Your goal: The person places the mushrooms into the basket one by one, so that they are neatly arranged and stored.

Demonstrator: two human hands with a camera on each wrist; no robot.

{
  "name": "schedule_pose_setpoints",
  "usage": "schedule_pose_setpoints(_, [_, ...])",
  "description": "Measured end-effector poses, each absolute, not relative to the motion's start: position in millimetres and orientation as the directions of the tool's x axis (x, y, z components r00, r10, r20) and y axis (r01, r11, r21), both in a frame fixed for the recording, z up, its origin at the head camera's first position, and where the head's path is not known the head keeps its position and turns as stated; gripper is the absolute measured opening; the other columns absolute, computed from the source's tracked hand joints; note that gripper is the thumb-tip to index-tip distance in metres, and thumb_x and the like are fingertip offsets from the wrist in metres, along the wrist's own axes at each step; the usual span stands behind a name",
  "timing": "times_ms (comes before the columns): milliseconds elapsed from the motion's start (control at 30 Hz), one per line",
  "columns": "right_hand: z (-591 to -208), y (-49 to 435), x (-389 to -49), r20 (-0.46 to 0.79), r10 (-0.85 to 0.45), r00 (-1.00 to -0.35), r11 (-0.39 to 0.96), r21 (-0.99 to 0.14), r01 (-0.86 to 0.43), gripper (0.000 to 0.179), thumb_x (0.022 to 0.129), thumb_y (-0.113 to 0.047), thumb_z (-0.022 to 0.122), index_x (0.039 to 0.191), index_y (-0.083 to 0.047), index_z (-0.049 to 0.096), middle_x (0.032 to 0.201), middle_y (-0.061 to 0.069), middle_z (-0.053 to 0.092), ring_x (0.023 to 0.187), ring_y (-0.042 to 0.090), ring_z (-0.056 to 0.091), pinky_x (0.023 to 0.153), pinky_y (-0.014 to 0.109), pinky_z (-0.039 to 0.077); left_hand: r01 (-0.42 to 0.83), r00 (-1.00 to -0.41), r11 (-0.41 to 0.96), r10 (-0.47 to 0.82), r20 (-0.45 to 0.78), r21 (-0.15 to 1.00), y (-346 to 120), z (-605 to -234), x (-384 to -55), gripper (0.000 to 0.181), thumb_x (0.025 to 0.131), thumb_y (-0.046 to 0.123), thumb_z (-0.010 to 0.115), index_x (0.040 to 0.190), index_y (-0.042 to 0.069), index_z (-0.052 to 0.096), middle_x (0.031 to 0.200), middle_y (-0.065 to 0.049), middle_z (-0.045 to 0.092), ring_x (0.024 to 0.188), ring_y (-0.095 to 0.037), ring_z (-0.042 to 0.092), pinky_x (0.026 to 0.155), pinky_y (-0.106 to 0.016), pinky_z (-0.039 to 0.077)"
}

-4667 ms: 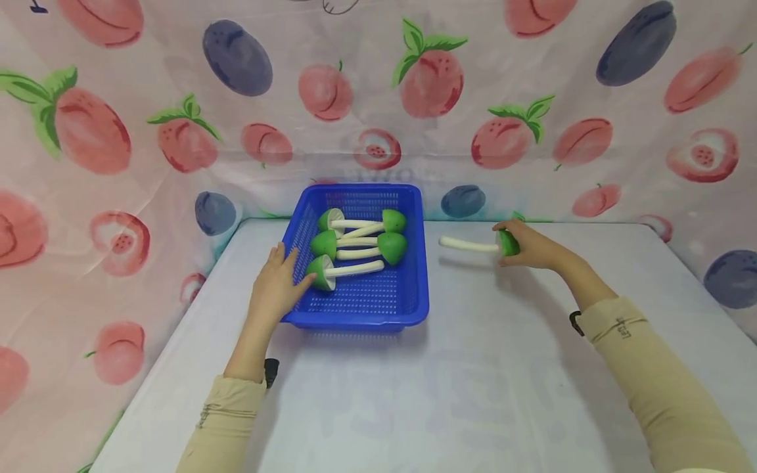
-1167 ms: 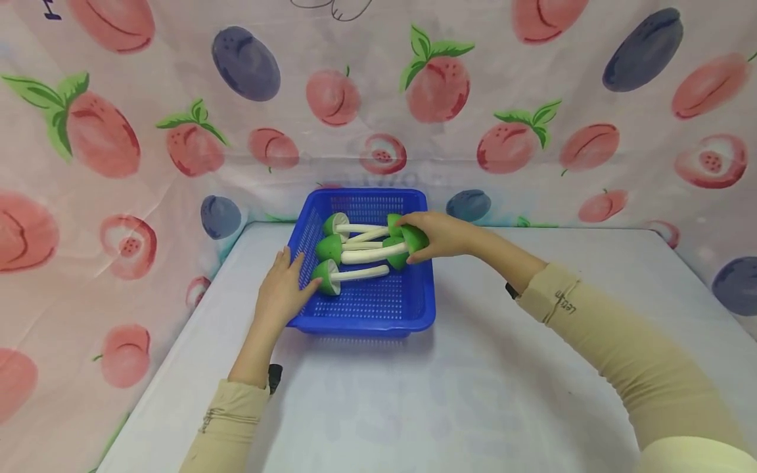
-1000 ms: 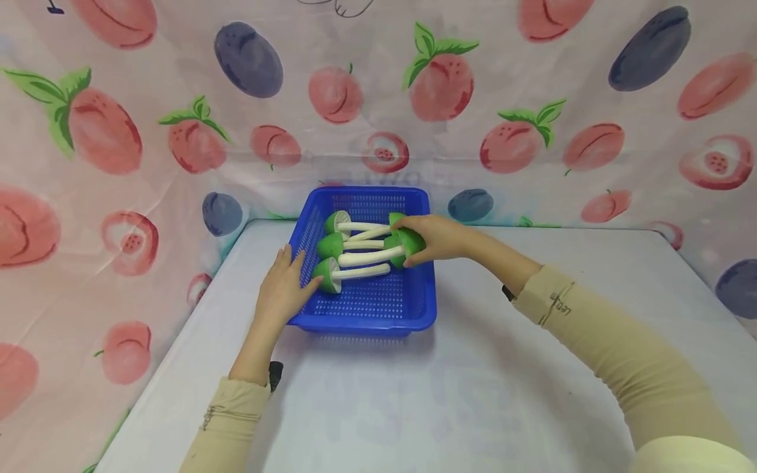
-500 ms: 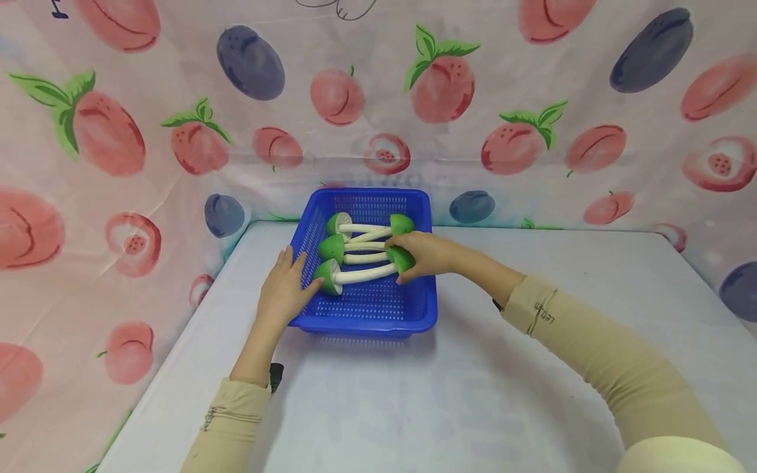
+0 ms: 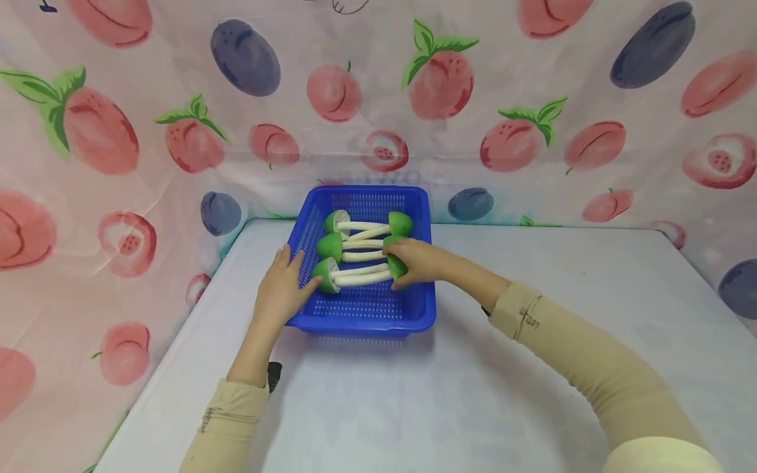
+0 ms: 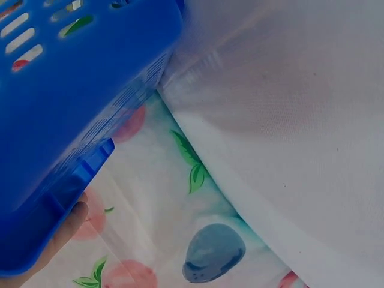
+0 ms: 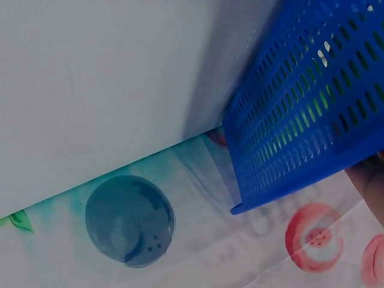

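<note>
A blue perforated plastic basket (image 5: 355, 324) holds several toy mushrooms with green caps and white stems, lying crosswise. My right hand (image 5: 421, 261) is inside the basket's right half, gripping the green cap of a toy mushroom (image 5: 363, 278). That mushroom's stem points left and lies beside another mushroom (image 5: 323, 276) in the front row. My left hand (image 5: 280, 288) holds the basket's left rim, thumb over the inner side near the front left cap. The left wrist view shows fingers (image 6: 69, 228) at the rim; the right wrist view shows mostly the basket's outer wall (image 7: 300, 114).
The basket stands on a white-covered table (image 5: 503, 381), near its back edge. Behind and to the left hangs a pink cloth (image 5: 378, 72) printed with peaches and plums. White table surface extends to the right and in front of the basket.
My right hand has brought the mushroom from the table on the right into the basket, then lowered it forward to the front row. My left hand has stayed on the rim.
</note>
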State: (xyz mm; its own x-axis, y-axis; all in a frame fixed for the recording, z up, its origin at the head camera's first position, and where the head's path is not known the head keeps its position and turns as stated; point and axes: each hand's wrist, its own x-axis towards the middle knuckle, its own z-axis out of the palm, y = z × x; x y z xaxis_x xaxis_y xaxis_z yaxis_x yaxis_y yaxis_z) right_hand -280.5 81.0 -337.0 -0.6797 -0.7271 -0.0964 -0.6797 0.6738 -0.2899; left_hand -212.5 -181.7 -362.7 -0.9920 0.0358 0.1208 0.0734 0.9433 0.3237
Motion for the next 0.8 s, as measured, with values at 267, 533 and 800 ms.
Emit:
schedule_pose_setpoints(267, [-347.7,73.2,-278.7,-0.112,-0.713,-0.692,0.695,-0.24,-0.677,0.066,0.079,-0.028,0.076,0.129,0.006,0.051,0.121,0.018,0.057,0.105,0.026,0.059,0.092,0.036,0.051,0.065,-0.993,0.941,0.029,0.112,0.332,-180.8,-364.8,-211.9,0.071,0.092,0.039,0.056,0.142,-0.006,0.035,0.15,-0.032,0.021,0.141,-0.045,0.019,0.112,-0.056,0.024])
schedule_pose_setpoints(533, [-352.4,70.0,-276.0,-0.11,-0.704,-0.702,0.708,-0.192,-0.68,0.066,0.078,-0.029,0.077,0.129,0.004,0.051,0.123,0.017,0.057,0.104,0.026,0.06,0.091,0.037,0.052,0.081,-0.991,0.944,0.041,0.128,0.321,-180.3,-363.4,-211.6,0.07,0.092,0.038,0.057,0.14,-0.008,0.036,0.149,-0.033,0.023,0.14,-0.045,0.02,0.111,-0.057,0.026])
schedule_pose_setpoints(800, [-355.3,65.1,-279.8,-0.117,-0.696,-0.709,0.718,-0.131,-0.684,0.067,0.076,-0.03,0.078,0.129,0.002,0.052,0.125,0.017,0.058,0.112,0.029,0.058,0.098,0.04,0.048,0.079,-0.992,0.944,0.042,0.12,0.319,-181.0,-362.0,-211.9,0.07,0.092,0.038,0.057,0.141,-0.008,0.036,0.149,-0.033,0.022,0.141,-0.045,0.019,0.112,-0.057,0.025])
